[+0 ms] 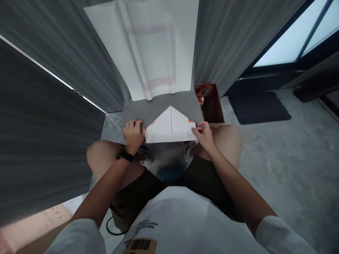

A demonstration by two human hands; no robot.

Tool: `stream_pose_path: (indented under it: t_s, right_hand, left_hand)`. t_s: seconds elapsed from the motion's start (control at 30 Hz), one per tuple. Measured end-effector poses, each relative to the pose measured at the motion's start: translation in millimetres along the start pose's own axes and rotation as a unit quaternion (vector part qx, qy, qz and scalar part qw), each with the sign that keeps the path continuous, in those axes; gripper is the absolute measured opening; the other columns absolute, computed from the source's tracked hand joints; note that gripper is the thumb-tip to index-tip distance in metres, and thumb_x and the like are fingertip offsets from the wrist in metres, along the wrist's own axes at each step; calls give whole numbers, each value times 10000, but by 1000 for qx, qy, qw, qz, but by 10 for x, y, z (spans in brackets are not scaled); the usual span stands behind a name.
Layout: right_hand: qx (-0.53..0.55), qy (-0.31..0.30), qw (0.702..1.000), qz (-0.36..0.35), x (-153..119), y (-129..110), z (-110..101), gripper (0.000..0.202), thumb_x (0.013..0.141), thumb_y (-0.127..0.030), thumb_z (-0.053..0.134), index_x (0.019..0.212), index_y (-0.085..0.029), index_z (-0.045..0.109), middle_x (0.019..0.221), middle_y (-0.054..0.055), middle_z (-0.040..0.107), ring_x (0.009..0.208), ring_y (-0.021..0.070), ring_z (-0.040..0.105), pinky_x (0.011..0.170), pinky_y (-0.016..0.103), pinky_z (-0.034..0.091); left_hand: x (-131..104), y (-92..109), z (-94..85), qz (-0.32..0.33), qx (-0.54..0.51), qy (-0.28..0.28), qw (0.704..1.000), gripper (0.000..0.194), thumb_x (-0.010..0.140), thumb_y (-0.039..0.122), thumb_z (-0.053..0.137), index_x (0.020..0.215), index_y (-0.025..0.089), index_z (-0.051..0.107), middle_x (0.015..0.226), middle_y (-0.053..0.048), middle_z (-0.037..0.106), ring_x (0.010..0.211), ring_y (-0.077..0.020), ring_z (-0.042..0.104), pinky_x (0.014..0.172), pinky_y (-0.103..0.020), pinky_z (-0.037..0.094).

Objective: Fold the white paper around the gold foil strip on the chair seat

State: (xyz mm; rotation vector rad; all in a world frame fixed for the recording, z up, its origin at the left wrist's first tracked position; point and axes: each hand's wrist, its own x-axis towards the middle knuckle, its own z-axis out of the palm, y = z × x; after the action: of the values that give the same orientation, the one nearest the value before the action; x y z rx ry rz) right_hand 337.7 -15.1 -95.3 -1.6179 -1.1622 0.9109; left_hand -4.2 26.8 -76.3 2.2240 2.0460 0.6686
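A grey chair [137, 108] faces the seated person, and a large white sheet [156, 63] drapes over its back, reaching down to the rear of the seat; its soft ridges and the faint bands showing through suggest thin, limp paper. Smaller than that is the folded white paper [161, 126], at the near edge of the seat between the two hands, its peak pointing away and its straight edge toward the person. Whether it rests fully on the seat or is slightly raised is hard to tell.

The folded paper looks very light. Its layered band along the straight edge is probably the stiffest part, while the single flaps beside the centre seam would likely bend, crease or lift easily. It seems easy to tear if pulled hard, though not especially slippery. The two outer ends of the band look like the best places to hold, since layers gather there and the peak is left unstrained.

The right hand [204, 135] pinches the right end between thumb and forefinger, other fingers curled. The left hand [134, 134] is half curled, its thumb at the left end; whether it grips there cannot be told. Smallest are the orange marks [190, 120] on the sloping edges.
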Motion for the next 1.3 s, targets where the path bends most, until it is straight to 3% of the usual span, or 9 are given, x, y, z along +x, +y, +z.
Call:
stream_pose_path:
  t_s: [0.2,0.37,0.5,0.67,0.77,0.93,1.07,1.3]
  right_hand:
    - [-64,2,997,-30,34,-48,5,386,792,-570,656,963,-246,533,700,-12,639,637,170,564,662,301,428]
    - [-83,-24,995,-52,79,-32,-30,382,800,-564,652,981,-238,568,702,-3,646,633,177,576,650,302,437]
    - [-60,-33,996,-53,76,15,-46,379,801,-539,655,1023,-242,579,704,-20,633,617,165,555,633,298,426]
    - [-59,-44,996,-53,37,-1,-28,381,823,-527,614,1077,-243,607,676,-33,591,589,161,505,598,299,380]
    - [-56,-32,997,-45,5,-36,0,403,811,-525,616,1096,-241,601,684,-32,598,599,165,513,608,304,383]
    - [-41,-30,998,-30,-32,-46,12,442,800,-553,636,1109,-241,577,691,-44,600,615,159,530,632,304,402]
    - [-22,-44,999,-10,-47,-40,-12,484,780,-595,661,1098,-243,566,661,-60,564,607,152,513,596,284,379]
    - [-6,-56,998,-10,-26,-31,2,542,776,-611,703,1151,-232,606,632,-58,540,582,152,477,544,279,357]
  left_hand:
    - [-33,223,48,-11,2,34,999,425,866,109,553,1269,176,670,1300,-182,658,1183,-365,597,963,-487,439]
    - [-143,150,-28,-11,-49,72,996,260,956,260,578,1184,176,671,1159,-150,695,1085,-301,653,920,-404,483]
    - [-347,51,-109,-29,-102,-10,994,274,1015,422,560,1119,194,671,913,-64,695,815,-227,647,770,-334,491]
    - [-428,64,-118,-6,-89,-58,994,227,992,387,614,1140,223,665,958,-64,682,945,-258,648,834,-355,505]
    - [-428,139,-106,-44,-92,-50,994,249,958,380,673,1140,211,646,992,-77,658,945,-268,650,849,-380,531]
    - [-537,201,-140,-133,-161,39,977,357,898,416,746,1137,183,619,1234,-152,599,897,-232,673,872,-405,574]
    - [-645,131,-136,-209,-254,-3,944,386,902,517,718,1097,196,634,983,-91,726,860,-253,721,803,-380,570]
    - [-616,-3,-30,-247,-339,-35,907,344,807,536,769,903,209,722,819,-66,769,774,-233,735,715,-323,551]
